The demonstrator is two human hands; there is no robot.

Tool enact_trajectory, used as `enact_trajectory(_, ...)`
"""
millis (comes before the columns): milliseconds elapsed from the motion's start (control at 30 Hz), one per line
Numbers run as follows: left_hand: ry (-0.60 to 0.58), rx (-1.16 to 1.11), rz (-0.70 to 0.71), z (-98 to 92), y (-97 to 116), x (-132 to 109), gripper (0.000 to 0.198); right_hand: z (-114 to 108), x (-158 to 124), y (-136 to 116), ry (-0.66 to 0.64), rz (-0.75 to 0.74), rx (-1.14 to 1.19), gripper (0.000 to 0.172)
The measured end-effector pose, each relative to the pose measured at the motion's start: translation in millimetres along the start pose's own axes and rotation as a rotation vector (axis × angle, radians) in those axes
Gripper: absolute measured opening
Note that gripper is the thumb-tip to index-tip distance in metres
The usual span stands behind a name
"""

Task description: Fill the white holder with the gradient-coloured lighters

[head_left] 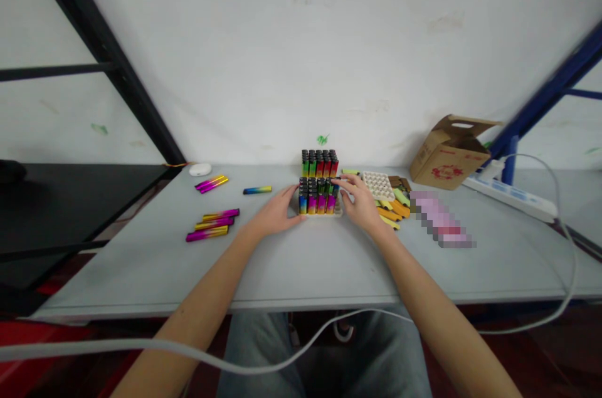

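A tray of upright rainbow-coloured lighters (318, 196) stands on the grey table (301, 260) in front of me. My left hand (275, 213) rests against the tray's left side, fingers curved around its edge. My right hand (358, 200) is at the tray's right side, fingertips touching the tops of the rightmost lighters. A second full block of lighters (320, 163) stands just behind the first. What the right fingers pinch, if anything, is too small to make out.
Loose magenta and gold sticks (212, 224) lie at left, two more (211, 183) and a blue-yellow one (257, 190) farther back. An empty white grid tray (379, 185), yellow-orange pieces (392, 209), a cardboard box (449, 153), a power strip (510, 194) and a white cable (282, 363) are around.
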State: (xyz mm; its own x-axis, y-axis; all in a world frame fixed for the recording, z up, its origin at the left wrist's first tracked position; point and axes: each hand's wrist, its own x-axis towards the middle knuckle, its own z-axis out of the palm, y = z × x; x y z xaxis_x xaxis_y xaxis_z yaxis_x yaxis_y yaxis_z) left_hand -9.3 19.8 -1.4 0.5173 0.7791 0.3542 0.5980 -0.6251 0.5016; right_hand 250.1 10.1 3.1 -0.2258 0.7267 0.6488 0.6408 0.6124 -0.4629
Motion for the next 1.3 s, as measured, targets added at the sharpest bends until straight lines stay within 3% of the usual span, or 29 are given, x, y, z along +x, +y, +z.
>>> enact_trajectory(367, -0.042, 0.069, -0.019, -11.4, -7.6, -1.3, 0.077, 5.0, -3.5, 5.6, -0.013, 0.204, 0.065, 0.067)
enact_trajectory(567, -0.056, 0.160, -0.019, -8.2, -6.0, -2.7, 0.072, 4.3, -4.5, 3.5, -0.293, 0.361, -0.116, 0.053)
enact_trajectory(733, -0.060, 0.171, -0.011, -14.3, -11.9, -4.4, 0.076, -1.5, -1.3, -0.7, -0.408, 0.290, -0.177, 0.043)
enact_trajectory(833, -0.012, 0.174, 0.044, -27.0, -21.3, -3.4, 0.064, -1.7, -0.6, 1.4, -0.455, 0.212, -0.235, 0.038)
enact_trajectory(900, 0.109, 0.240, -0.037, -33.1, -29.3, -3.2, 0.055, -0.3, -0.8, 3.1, -0.465, 0.195, -0.281, 0.037)
enact_trajectory(1000, 0.232, 0.410, -0.274, -34.1, -41.0, -5.4, 0.052, 1.8, -1.4, 4.6, -0.465, 0.198, -0.302, 0.037)
enact_trajectory(1133, 0.143, 0.538, -0.465, -29.2, -48.8, -10.6, 0.048, 1.6, -1.5, 4.2, -0.458, 0.200, -0.284, 0.037)
enact_trajectory(1300, 0.148, 0.530, -0.459, -31.2, -47.3, -11.6, 0.038, 0.2, -1.2, 2.5, -0.457, 0.214, -0.264, 0.035)
